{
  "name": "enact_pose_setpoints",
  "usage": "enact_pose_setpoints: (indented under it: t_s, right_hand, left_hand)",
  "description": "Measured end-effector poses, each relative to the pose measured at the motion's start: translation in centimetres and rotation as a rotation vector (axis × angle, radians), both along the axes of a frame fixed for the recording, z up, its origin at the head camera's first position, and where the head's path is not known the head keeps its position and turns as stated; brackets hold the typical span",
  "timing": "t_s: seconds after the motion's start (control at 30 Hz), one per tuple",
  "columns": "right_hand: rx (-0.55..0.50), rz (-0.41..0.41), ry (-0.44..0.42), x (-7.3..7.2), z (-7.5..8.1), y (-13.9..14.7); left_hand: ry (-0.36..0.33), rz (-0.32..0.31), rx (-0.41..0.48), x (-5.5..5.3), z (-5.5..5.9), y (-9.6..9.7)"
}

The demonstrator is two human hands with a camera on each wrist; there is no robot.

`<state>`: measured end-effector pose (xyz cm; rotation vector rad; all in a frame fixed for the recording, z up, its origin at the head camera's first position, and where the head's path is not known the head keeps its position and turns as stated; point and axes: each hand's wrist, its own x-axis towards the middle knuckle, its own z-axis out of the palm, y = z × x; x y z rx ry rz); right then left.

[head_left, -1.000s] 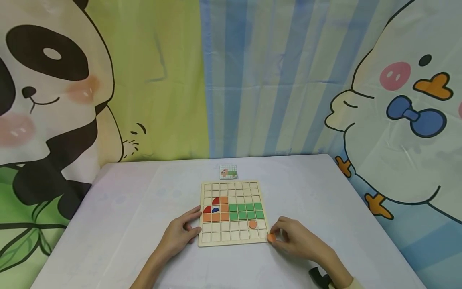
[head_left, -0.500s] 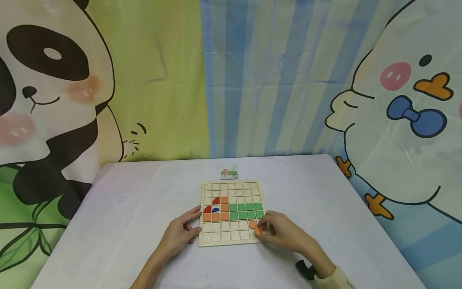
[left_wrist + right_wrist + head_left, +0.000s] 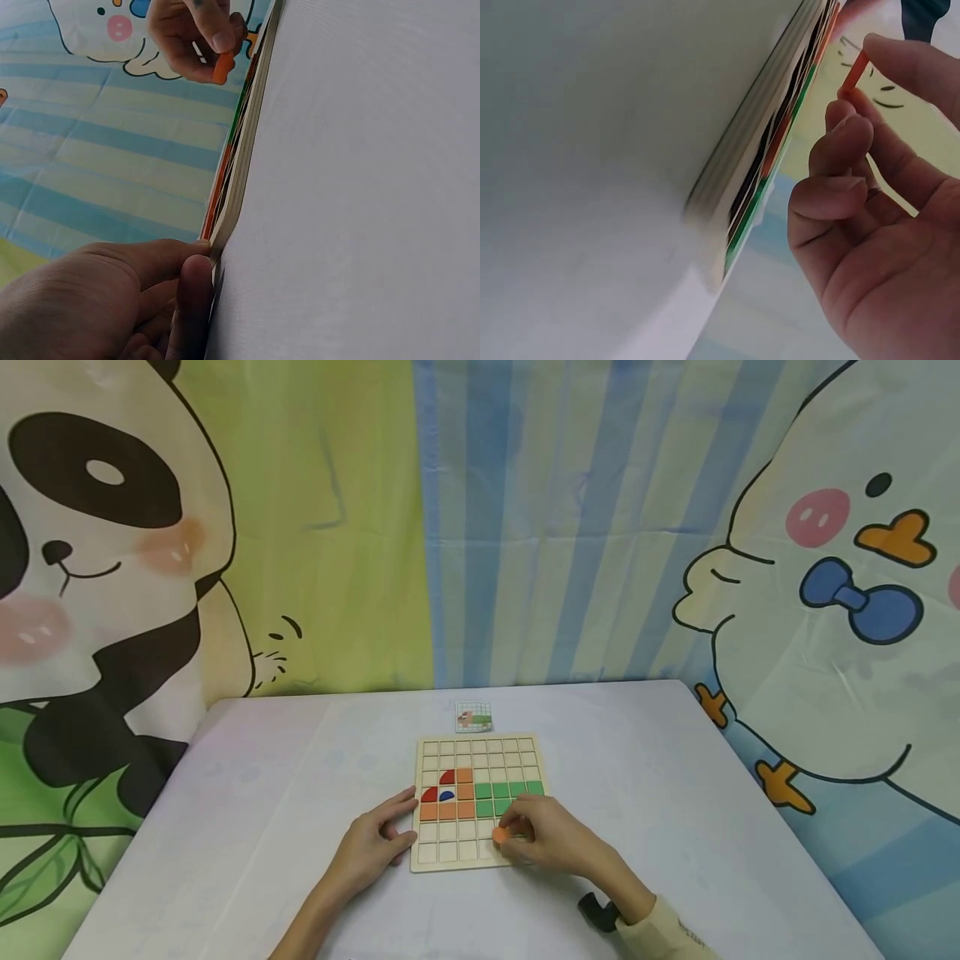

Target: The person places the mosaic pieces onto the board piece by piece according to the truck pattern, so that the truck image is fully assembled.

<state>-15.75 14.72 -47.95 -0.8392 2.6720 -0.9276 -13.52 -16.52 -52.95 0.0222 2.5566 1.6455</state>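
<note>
My right hand [image 3: 558, 839] pinches an orange disc [image 3: 501, 835] between thumb and forefinger, over the lower right of a wooden grid board [image 3: 447, 853]. In the right wrist view the disc [image 3: 855, 71] is seen edge-on, apart from the board. Orange squares [image 3: 447, 811], green squares [image 3: 483, 791], red quarter-round pieces [image 3: 447, 777] and a blue half-round piece [image 3: 447, 796] lie in the cells. Another orange disc on the board is hidden behind my right hand. My left hand [image 3: 375, 835] touches the board's left edge with thumb and fingertips.
Behind the board lies a small picture card [image 3: 474, 718] with a gridded, coloured pattern. The white-covered table [image 3: 262, 810] reaches back to a cartoon-printed curtain [image 3: 510, 527]. A black device [image 3: 597, 912] is by my right wrist.
My right hand has carried the orange disc leftward, from beside the board's lower right corner to over its cells, now covering the other disc. My left hand has stayed put.
</note>
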Motion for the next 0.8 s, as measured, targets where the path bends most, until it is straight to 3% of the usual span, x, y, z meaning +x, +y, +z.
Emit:
enact_pose_setpoints:
  t_s: [0.8]
  right_hand:
    - [0.058, 0.011, 0.02, -1.5, -0.2, -6.7]
  left_hand:
    - [0.003, -0.014, 0.016, 0.0, 0.1, -0.1]
